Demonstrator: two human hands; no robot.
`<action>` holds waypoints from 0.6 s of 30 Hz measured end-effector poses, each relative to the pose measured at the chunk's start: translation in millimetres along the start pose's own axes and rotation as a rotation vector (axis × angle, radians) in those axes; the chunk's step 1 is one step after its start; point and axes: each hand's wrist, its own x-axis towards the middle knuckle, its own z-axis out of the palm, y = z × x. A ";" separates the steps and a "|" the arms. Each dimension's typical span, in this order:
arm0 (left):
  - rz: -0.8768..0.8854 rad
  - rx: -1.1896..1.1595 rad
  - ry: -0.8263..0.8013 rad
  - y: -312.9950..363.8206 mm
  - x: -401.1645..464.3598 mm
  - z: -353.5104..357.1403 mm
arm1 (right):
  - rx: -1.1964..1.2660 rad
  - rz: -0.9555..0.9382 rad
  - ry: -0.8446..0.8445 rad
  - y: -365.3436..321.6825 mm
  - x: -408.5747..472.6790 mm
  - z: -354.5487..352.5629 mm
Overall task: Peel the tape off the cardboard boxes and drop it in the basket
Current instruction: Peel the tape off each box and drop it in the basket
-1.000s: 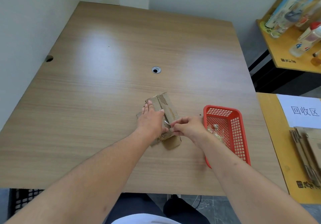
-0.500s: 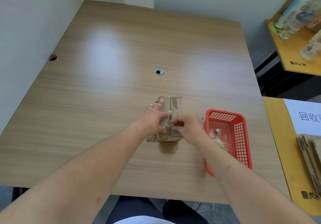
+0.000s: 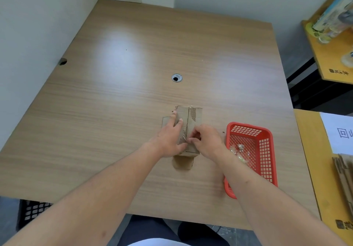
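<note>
A flattened brown cardboard box (image 3: pixel 194 116) lies on the wooden table (image 3: pixel 114 102), near its front edge. My left hand (image 3: pixel 170 138) rests flat on the box's left half, fingers straight, pressing it down. My right hand (image 3: pixel 205 140) sits at the box's middle seam with fingers curled, pinching a thin strip of clear tape (image 3: pixel 184 138). A red plastic basket (image 3: pixel 265 150) stands just right of the box and holds crumpled clear tape pieces (image 3: pixel 238 151).
A cable grommet (image 3: pixel 176 78) is set in the table's middle. A yellow side table (image 3: pixel 313 150) to the right carries a white sign (image 3: pixel 338 133) and stacked flat cardboard (image 3: pixel 343 171). A further yellow shelf (image 3: pixel 328 54) holds bottles. A black crate (image 3: pixel 34 211) sits below left.
The box has been turned straight, its long side now pointing away from me. Both hands stayed on it, the right still pinching at the seam.
</note>
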 end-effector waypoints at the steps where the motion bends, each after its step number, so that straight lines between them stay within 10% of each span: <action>1: -0.010 -0.022 0.010 1.3 -2.3 3.4 | 0.013 0.022 0.005 -0.5 1.1 1.4; 11: 0.009 -0.168 -0.061 -13.4 -12.8 -7.6 | 0.253 0.186 0.090 -12.2 17.4 4.7; 18: 0.063 -0.125 -0.123 -23.7 -9.0 -10.7 | -0.218 -0.387 0.077 -12.0 6.2 2.5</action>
